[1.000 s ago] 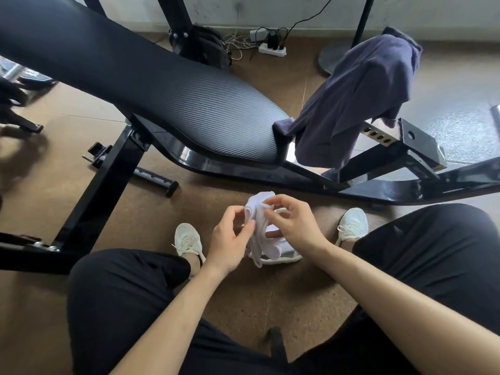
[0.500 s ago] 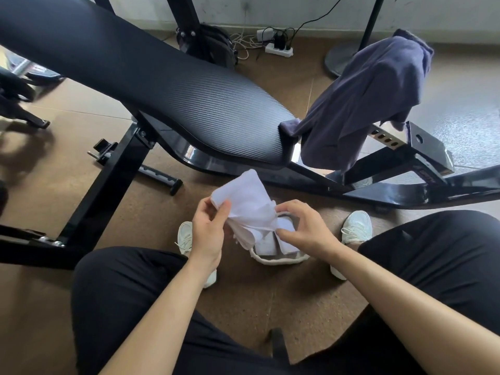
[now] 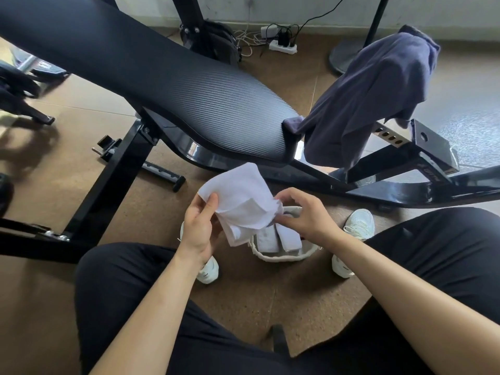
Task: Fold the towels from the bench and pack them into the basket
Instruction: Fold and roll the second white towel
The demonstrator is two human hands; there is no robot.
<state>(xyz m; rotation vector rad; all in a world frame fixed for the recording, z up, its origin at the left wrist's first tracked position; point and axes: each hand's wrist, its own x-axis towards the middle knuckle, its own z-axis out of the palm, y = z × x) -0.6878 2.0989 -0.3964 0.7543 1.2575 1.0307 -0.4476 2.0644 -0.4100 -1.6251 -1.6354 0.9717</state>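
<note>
A white towel (image 3: 239,198) is held between both hands above the floor, partly spread into a flat panel with folded layers hanging below. My left hand (image 3: 198,226) pinches its left edge. My right hand (image 3: 305,216) grips its right side. Just beneath sits a small white woven basket (image 3: 284,257) between my feet, holding two folded white towels (image 3: 278,238) upright. A dark purple towel (image 3: 373,96) hangs draped over the right end of the black bench (image 3: 167,82).
The bench's black steel frame (image 3: 405,185) runs across the floor behind the basket, with a leg (image 3: 108,190) at left. My knees in black trousers flank the basket. A power strip (image 3: 282,46) with cables and a fan base (image 3: 343,56) lie near the far wall.
The white towel was bunched between both hands; it has since been spread out to the left into a flat panel. The view shifted slightly closer and rightward.
</note>
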